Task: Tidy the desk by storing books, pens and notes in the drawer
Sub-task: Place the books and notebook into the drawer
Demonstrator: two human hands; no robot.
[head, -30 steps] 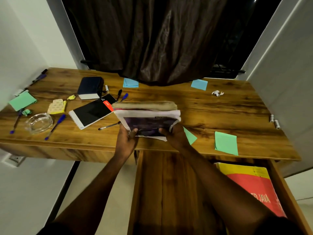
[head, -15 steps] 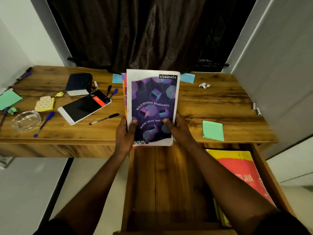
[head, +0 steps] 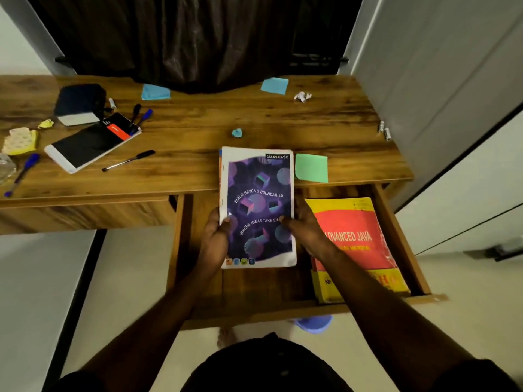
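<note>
Two hands (head: 218, 239) (head: 307, 230) — notebook (head: 259, 207) between

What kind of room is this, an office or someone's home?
Probably a home study corner: a wooden desk strewn with pens and sticky notes, a dark curtain behind it, and an open drawer holding a Java textbook.

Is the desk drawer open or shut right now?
Open. The drawer is pulled out from under the desk; its wooden floor shows, and a yellow and red book lies inside on the right.
</note>
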